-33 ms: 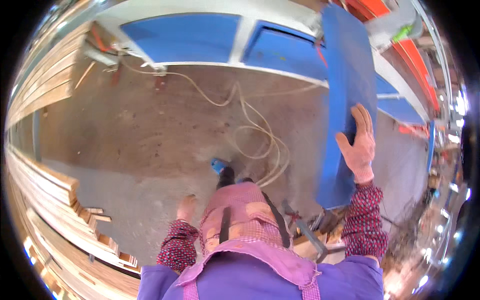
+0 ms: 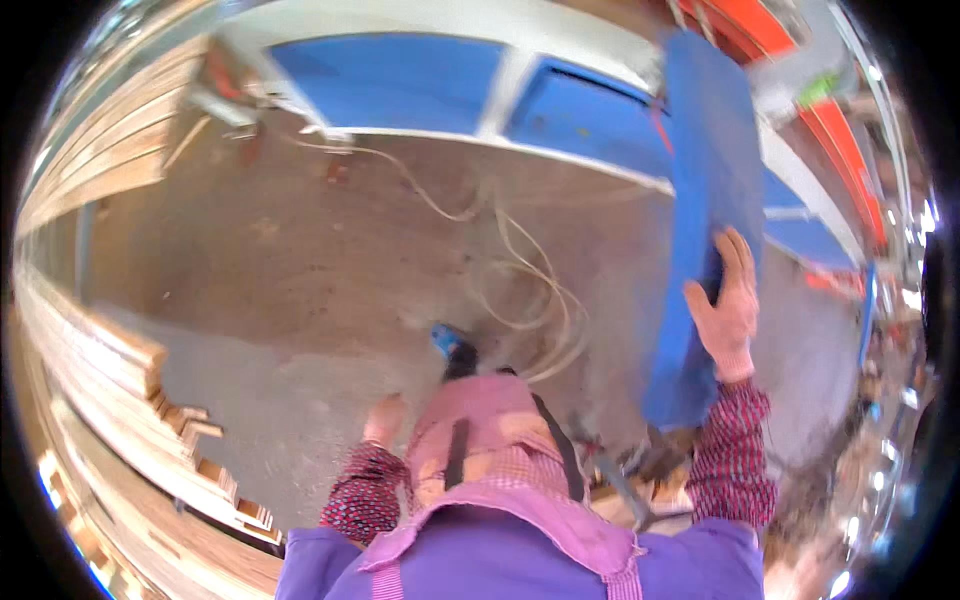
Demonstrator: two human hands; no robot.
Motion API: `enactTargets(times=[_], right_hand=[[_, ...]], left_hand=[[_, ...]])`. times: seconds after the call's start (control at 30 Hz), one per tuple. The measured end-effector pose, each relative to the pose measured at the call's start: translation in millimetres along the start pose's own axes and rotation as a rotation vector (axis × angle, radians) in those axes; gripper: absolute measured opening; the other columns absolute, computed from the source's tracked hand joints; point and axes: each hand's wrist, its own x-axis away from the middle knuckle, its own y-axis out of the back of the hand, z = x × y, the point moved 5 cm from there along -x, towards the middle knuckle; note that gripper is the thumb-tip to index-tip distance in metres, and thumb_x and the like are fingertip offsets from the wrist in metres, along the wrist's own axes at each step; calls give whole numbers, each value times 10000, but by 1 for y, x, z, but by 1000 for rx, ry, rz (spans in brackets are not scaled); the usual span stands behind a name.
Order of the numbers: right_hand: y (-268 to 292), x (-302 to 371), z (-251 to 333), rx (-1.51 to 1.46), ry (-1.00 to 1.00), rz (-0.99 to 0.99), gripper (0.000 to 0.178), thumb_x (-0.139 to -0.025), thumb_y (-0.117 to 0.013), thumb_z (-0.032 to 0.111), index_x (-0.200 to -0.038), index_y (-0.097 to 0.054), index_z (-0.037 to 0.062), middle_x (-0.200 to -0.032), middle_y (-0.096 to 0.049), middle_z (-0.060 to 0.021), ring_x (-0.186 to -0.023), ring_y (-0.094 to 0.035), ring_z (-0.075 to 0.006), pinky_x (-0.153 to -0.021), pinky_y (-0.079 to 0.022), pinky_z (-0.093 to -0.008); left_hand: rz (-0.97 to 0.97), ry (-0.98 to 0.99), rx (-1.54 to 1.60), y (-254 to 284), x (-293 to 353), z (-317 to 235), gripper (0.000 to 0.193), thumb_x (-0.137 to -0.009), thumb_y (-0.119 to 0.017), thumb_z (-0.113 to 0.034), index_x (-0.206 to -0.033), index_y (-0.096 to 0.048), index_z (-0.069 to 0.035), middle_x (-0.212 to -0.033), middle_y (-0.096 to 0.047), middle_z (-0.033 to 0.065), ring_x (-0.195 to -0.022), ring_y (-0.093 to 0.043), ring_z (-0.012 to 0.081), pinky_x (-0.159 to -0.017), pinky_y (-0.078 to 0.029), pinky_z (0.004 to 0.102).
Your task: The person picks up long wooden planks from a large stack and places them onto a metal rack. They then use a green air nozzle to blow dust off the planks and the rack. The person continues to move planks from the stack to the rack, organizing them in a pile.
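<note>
Where the right hand (image 2: pixel 728 305) rises at the right: fingers (image 2: pixel 742 262) spread flat against a tall blue board (image 2: pixel 705 200), standing nearly upright, lower end close under the wrist. Glove pale pink, sleeve red-checked. Left hand (image 2: pixel 385 418) low at the hip, fingers curled downward, closed or not cannot be told, nothing seen in them. Between both hands: pink apron front with dark strap. Ahead of the left fingers: concrete floor (image 2: pixel 300 280), looped pale hose (image 2: pixel 520 270), small blue tool (image 2: pixel 447 342). Left of the left fingers: stacked timber planks (image 2: pixel 110 380). Beyond the board: blue panels (image 2: pixel 400 80) lying flat.
</note>
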Motion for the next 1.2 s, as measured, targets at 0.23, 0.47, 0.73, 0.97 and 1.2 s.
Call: enactTargets(times=[0.23, 0.47, 0.73, 0.97, 1.2], right_hand=[[-16, 19, -31, -73, 14, 5, 595, -753, -569, 49, -1326, -427, -20, -1404, -393, -202, -1315, -352, -360, -1100, -262, -433], [-3, 12, -4, 164, 147, -46, 466, -875, -541, 211, -1275, -473, -18, -1255, -514, -211, -1182, -476, -333, -1013, -371, -400], [-13, 2, 55, 98, -29, -185, 526, -902, -555, 380, -1235, -511, -25, -1146, -572, -235, -1075, -554, -360, -919, -454, -419], [-163, 0, 251, -734, 261, 459, 373, -848, -586, 89, -1196, -544, -39, -1161, -598, -182, -1070, -575, -260, -915, -445, -335], [-238, -63, 396, -1017, 239, 875, 332, -882, -607, 160, -1152, -586, -33, -1036, -648, -117, -908, -613, -168, -798, -486, -282]], left_hand=[[-90, 24, 323, 55, 7, -41, 347, -810, -565, -220, -1100, -610, -36, -1100, -614, 215, -1050, -577, 390, -921, -462, 414], [-192, 492, 901, 101, 18, -3, 379, -836, -530, -311, -1047, -642, -17, -1067, -640, 215, -1014, -599, 360, -870, -468, 423], [-287, 744, 1080, 117, 89, 27, 420, -822, -512, -330, -1077, -628, -17, -1061, -639, 215, -1024, -596, 368, -860, -465, 423], [-536, 617, 897, 46, 92, 57, 427, -849, -503, -327, -1150, -597, -39, -1062, -639, 212, -980, -602, 378, -867, -476, 409], [-547, 765, 1068, 186, 101, 47, 482, -844, -520, -362, -1199, -573, -41, -1170, -598, 209, -1101, -565, 359, -916, -454, 402]])
